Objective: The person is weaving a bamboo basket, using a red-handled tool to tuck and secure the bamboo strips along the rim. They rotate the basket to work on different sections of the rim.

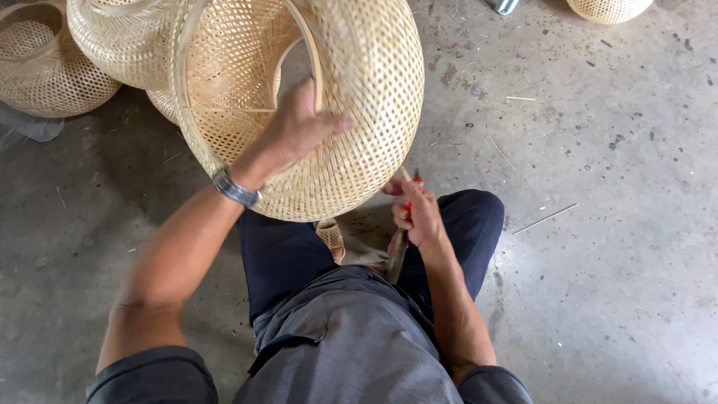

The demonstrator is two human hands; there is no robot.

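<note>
A large round woven bamboo basket (359, 97) is tilted up in front of me, its open mouth turned to the left. My left hand (295, 127) reaches across the mouth and grips the rim strip, a watch on the wrist. My right hand (415, 213) sits just below the basket over my right knee, closed on a red-handled tool (404, 224) whose dark blade points down toward my lap. A thin bamboo sliver sticks up from that fist.
More woven baskets (45, 67) are piled at the top left and another basket (609, 9) lies at the top right. Thin bamboo strips (544, 218) and scraps are scattered on the grey concrete floor (598, 299). My legs are folded beneath me.
</note>
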